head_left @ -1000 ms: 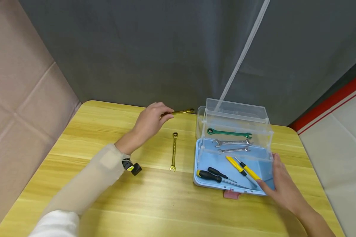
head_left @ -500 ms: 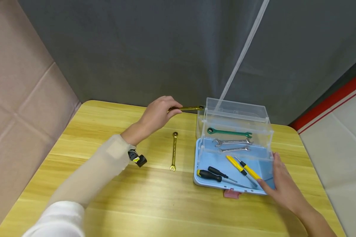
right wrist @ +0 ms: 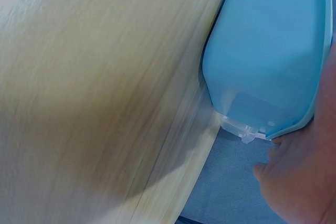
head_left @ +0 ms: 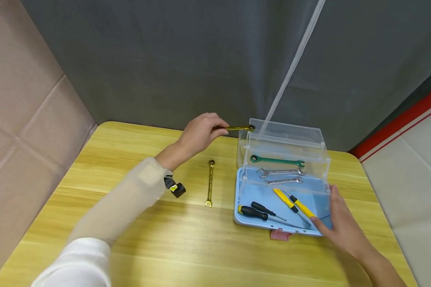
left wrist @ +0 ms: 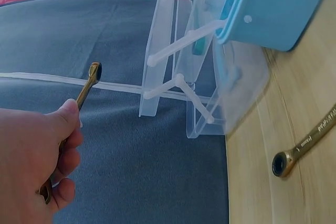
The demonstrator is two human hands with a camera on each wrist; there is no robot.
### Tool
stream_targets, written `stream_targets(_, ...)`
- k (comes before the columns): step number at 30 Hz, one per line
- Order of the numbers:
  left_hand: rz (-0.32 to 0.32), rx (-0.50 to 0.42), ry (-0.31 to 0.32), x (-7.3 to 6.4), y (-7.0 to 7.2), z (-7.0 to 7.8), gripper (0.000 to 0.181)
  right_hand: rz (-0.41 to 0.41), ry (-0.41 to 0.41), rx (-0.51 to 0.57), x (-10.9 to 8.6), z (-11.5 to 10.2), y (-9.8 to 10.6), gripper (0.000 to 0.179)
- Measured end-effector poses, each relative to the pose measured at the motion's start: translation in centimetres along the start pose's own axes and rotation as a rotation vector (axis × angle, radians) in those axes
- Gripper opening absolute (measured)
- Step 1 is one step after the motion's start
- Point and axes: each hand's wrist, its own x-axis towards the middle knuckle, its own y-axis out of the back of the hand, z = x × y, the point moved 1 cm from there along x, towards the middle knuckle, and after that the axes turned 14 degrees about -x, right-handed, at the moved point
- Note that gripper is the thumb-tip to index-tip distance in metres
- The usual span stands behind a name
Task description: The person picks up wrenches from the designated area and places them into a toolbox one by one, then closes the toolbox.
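Note:
My left hand (head_left: 202,133) grips a gold combination wrench (head_left: 238,128) in the air, its ring end pointing right toward the toolbox's raised clear trays (head_left: 287,137). In the left wrist view, fingers curl round the shank of that wrench (left wrist: 84,92). A second gold wrench (head_left: 210,183) lies on the table, left of the toolbox. My right hand (head_left: 348,231) holds the right side of the light-blue toolbox (head_left: 265,195), thumb over the rim. A green wrench (head_left: 278,160) and two silver wrenches (head_left: 281,172) lie in the trays.
In the toolbox base lie two black-handled screwdrivers (head_left: 253,212) and two yellow-handled tools (head_left: 285,199). A pink latch (head_left: 280,235) sticks out at its front. Behind the wooden table (head_left: 158,247) hangs a dark grey curtain (head_left: 172,59).
My left hand has carried the gold wrench to the right and slightly up, so its ring end now overlaps the tray's left edge in view. The right hand has stayed put.

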Motion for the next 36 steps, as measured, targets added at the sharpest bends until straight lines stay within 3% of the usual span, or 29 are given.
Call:
stream_targets(13,-0.053,-0.029,0.037,2.5,-1.7,1.2,0.029,-0.004,-0.002,0.007,0.0,0.1,0.0,0.105)
stream_targets(24,-0.123,-0.04,0.007,4.6,-3.5,2.3,0.026,0.002,-0.002,-0.004,-0.1,0.1,-0.1,0.105)
stream_targets(36,-0.143,-0.05,-0.019,6.6,-5.5,3.3,0.026,-0.012,-0.006,-0.007,-0.2,0.2,0.0,0.105)
